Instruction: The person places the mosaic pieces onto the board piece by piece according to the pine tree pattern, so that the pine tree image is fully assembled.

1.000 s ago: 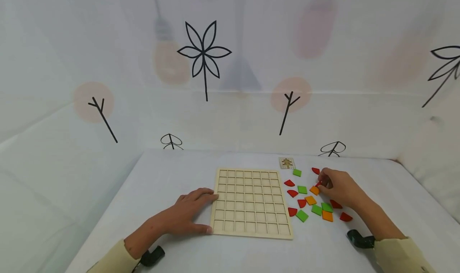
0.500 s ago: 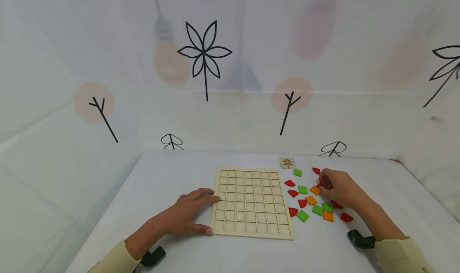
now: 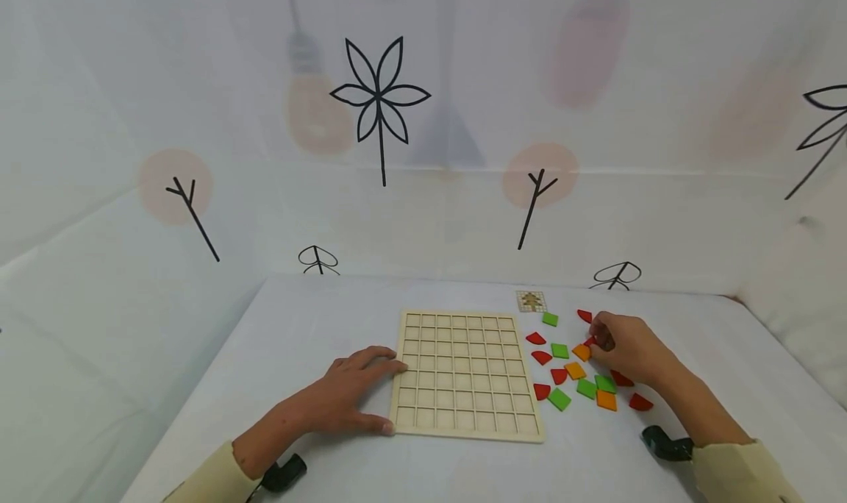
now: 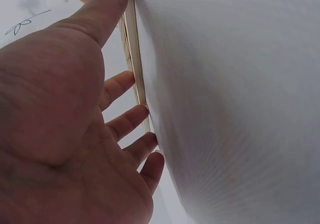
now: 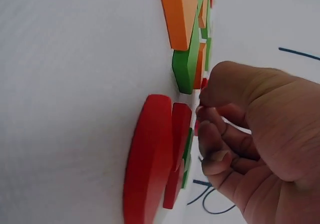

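Note:
My left hand [image 3: 347, 396] lies at the left side of a pale wooden grid board [image 3: 467, 437], thumb and fingertips on its edge, fingers spread. The left wrist view shows those fingertips along the board's edge [image 4: 132, 49]. Over on the right, my right hand [image 3: 625, 345] has thumb and fingers pinching a small red quarter-round tile [image 3: 590, 342], mostly hidden by them. Just beside that tile lies an orange square tile [image 3: 581, 352]. In the right wrist view, the right hand [image 5: 250, 129] is low beside the tiles, a large red tile [image 5: 147, 159] nearest the camera.
Several red, green and orange tiles lie scattered between the board and my right hand, among them a green square tile [image 3: 559, 399] and a red tile [image 3: 640, 402]. Behind them is a small card with a tree pattern [image 3: 531, 301]. A patterned white curtain [image 3: 443, 223] stands at the back.
The head view has shifted very slightly. Both hands stay in the same places, the right one still at the red tile.

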The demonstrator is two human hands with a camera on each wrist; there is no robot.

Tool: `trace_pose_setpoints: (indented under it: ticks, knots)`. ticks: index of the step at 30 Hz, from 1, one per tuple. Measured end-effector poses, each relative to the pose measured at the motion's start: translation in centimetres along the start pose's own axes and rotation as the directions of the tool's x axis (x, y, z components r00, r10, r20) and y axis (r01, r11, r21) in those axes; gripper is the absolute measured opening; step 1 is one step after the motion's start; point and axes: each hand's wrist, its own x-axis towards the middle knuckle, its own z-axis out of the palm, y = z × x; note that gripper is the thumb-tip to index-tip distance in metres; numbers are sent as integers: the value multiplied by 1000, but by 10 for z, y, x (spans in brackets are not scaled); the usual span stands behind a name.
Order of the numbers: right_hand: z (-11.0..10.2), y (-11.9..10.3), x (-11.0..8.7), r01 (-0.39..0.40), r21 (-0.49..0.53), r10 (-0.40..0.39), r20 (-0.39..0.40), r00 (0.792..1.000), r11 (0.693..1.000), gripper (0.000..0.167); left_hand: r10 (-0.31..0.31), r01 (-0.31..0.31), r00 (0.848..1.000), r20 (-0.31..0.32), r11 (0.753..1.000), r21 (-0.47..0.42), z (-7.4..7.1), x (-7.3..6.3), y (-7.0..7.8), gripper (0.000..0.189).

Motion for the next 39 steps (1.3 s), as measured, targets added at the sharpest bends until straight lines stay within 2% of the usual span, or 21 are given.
trace_pose_setpoints:
  ticks: [5, 13, 22, 30, 39]
  knots:
    - [-2, -8, 2, 19, 18, -19, 2, 1000, 1000, 31, 3, -3, 1000, -2, 1000, 15, 2, 1, -2, 85]
    - [-4, -26, 7, 30, 34, -30, 3, 1000, 999, 34, -21, 19, 999, 30, 997, 74, 2, 1, -1, 115]
    - [-1, -55, 17, 104, 59, -104, -7, 995, 993, 23, -35, 32, 999, 40, 996, 82, 2, 1, -2, 114]
    - [7, -72, 31, 209, 79, -209, -9, 978, 975, 22, -28, 25, 999, 37, 997, 75, 4, 3, -5, 116]
    - [17, -89, 44, 220, 113, -223, 11, 975, 969, 21, -24, 21, 999, 37, 996, 82, 4, 2, -5, 115]
